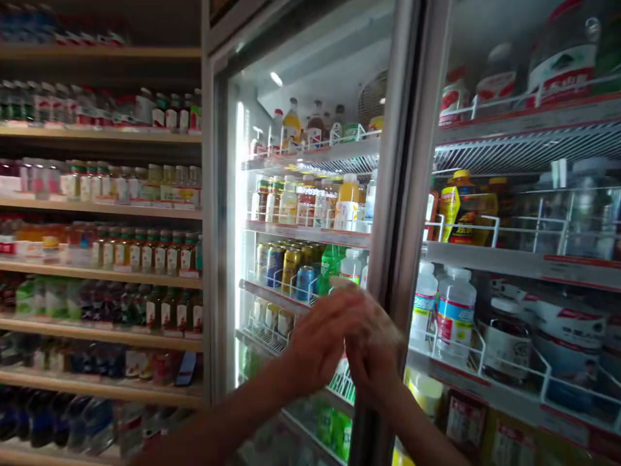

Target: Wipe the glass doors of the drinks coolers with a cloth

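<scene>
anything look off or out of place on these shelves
One thing: a flat bluish item leans askew at the right end of a low wooden shelf, unlike the upright bottles above. Too blurred to identify. No spill visible.

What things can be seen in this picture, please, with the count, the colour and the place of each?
Light-brown shelf boards: seven, left.
Assorted capped bottles: too many to count, mixed colours, on these boards.
Grey metal-framed glass cooler: two visible sections, centre and right.
White wire guards: several, along cooler shelves.
Metal drink cans: several, mostly gold or blue, centre cooler.
Orange drink bottle: one, white cap, above the cans.
Clear bottles with blue-and-pink labels: two, right section.
Dark bottle with white cap: one, beside them.
Other cooler drinks: count unclear, mixed colours.
Left hand, right hand: two, bare, blurred, centre, before the cooler.
</scene>
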Available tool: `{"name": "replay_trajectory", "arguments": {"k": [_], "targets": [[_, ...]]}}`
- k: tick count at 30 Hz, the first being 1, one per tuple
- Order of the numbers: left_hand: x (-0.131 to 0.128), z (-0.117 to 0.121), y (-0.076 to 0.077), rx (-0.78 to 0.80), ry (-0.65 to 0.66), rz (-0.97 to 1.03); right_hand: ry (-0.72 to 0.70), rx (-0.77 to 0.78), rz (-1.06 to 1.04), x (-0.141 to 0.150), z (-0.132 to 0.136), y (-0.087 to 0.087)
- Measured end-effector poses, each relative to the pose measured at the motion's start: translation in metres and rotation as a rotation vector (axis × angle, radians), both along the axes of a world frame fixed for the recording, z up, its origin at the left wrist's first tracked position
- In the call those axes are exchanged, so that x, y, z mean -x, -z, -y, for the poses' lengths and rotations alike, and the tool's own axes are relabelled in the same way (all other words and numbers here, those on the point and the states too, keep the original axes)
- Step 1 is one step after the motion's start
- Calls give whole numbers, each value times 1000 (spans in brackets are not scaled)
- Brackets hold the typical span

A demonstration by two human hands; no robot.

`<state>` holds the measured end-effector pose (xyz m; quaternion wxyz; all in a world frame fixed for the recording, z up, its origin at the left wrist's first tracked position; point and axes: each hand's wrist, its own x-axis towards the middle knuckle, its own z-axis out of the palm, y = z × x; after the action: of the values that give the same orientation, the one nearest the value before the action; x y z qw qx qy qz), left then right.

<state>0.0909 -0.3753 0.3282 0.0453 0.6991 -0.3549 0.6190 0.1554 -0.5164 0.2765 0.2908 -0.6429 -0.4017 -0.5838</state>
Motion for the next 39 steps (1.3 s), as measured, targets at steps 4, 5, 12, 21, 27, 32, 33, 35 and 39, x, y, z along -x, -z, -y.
{"name": "replay_trajectory", "arguments": {"k": [4,5,12,21,27,32,33,35,39], "targets": [[-83,-67,5,323,93,2,187,-56,212,-34,-21,-12],[-103,-74,10,304,93,27,272,-76,235,-36,-26,-16],[-174,-62,44,-136,49,31,653,-4,170,-60,-78,-43],[-232,-219,9,782,-120,39,893,22,216,-88,-90,-33],[-201,-142,35,-6,51,52,904,-6,253,-88,-93,-35],[-224,-214,9,443,-114,0,830,-17,236,-87,-91,-33],[-231,-231,1,539,-157,-10,811,-24,231,-87,-90,-33],[-237,-246,-6,687,-232,-4,760,-47,217,-87,-91,-32],[-220,-186,17,573,-309,-35,632,-132,188,-86,-96,-31]]}}
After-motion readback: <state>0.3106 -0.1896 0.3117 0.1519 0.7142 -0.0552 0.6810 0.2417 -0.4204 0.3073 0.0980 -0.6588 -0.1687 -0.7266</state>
